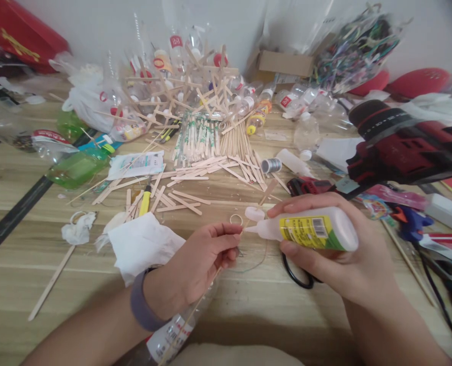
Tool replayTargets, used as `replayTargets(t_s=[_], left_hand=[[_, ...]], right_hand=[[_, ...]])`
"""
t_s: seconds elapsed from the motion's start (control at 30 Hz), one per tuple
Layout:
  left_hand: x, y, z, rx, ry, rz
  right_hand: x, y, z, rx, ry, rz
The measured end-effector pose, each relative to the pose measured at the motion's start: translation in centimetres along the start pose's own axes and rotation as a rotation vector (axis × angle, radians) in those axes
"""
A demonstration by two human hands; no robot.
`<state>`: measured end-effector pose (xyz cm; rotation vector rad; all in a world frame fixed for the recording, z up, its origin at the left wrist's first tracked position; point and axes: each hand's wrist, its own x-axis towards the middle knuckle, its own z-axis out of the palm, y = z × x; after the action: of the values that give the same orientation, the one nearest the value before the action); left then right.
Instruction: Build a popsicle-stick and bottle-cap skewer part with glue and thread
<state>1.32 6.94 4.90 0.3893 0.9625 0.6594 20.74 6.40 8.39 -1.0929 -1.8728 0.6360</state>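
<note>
My left hand (pixel 214 244) pinches a thin wooden stick (pixel 200 302) between thumb and fingers. The stick slants down to the lower left, across a clear plastic bottle (pixel 172 335) with a printed label near my lap. My right hand (pixel 336 254) is wrapped round a white glue bottle (pixel 313 229) with a yellow and green label. The glue bottle is tipped sideways, its narrow nozzle (pixel 252 230) at my left fingertips. Whether the nozzle touches the stick, I cannot tell. Just beyond lie a small ring (pixel 236 219) and a white cap-like piece (pixel 254 213).
Loose craft sticks (pixel 184 201) and bundled skewers (pixel 235 140) lie ahead, before a pile of plastic bottles. A red and black power drill (pixel 409 142) stands at right, near a blue glue gun (pixel 412 223). Crumpled tissue (pixel 142 244) and a yellow-handled cutter (pixel 145 201) are at left.
</note>
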Motion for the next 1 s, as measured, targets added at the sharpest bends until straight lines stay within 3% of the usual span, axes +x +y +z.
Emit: replayTargets(t_s=[1.0], left_hand=[[-0.26,-0.01,0.12,-0.055,-0.031,-0.016]], right_hand=[[-0.36,0.02,0.24,-0.013,-0.054,-0.004]])
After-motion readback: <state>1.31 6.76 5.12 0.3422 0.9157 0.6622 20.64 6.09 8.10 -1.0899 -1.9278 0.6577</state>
